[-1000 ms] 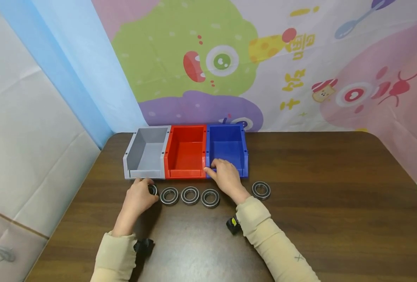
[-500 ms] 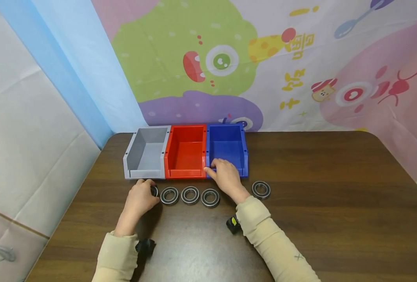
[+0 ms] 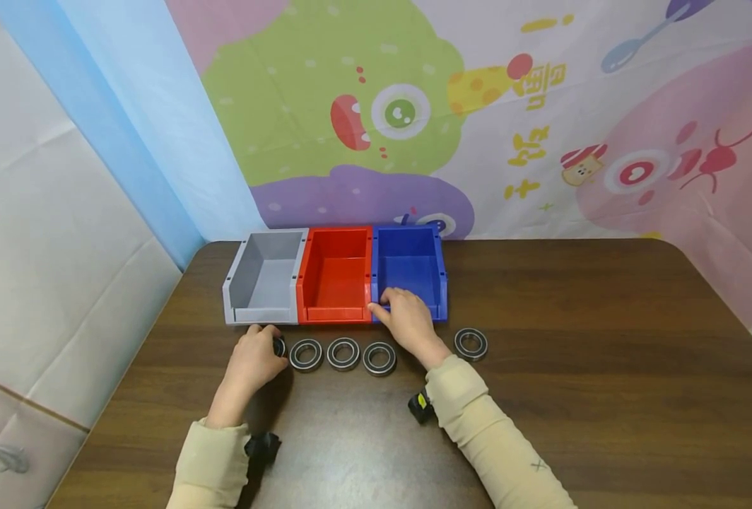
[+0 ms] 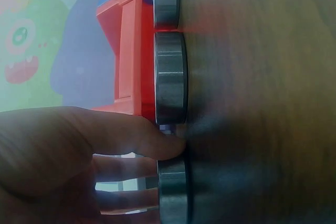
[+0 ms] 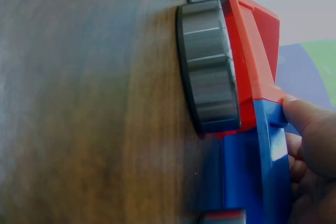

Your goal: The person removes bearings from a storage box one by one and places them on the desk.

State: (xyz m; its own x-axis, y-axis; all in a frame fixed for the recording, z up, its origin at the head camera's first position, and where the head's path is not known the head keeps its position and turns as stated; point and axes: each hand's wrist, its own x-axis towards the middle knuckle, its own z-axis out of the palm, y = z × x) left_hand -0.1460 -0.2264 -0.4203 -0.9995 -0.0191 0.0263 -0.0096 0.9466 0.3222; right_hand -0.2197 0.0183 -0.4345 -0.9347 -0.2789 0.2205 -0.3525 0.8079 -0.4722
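At the left end of a row of ball bearings, my left hand [image 3: 252, 362] grips a bearing [image 3: 279, 346] between thumb and fingers. In the left wrist view that bearing [image 4: 174, 192] lies flat on the table, partly covered by the thumb. My right hand [image 3: 409, 319] holds the front edge of the blue bin [image 3: 441, 297], its thumb by the seam with the red bin [image 3: 335, 313] and its fingers curled inside. Three bearings, left [image 3: 305, 355], middle [image 3: 343, 353] and right [image 3: 379, 359], lie between the hands.
Another bearing [image 3: 471, 344] lies right of my right wrist. A grey bin [image 3: 264, 314] adjoins the red one on the left, so the bins stand side by side. Behind the wooden table [image 3: 573, 396] hangs a printed cloth [image 3: 325, 205].
My left hand has shifted very slightly to the right with the bearing, closer to the neighbouring one. The right hand stays on the blue bin.
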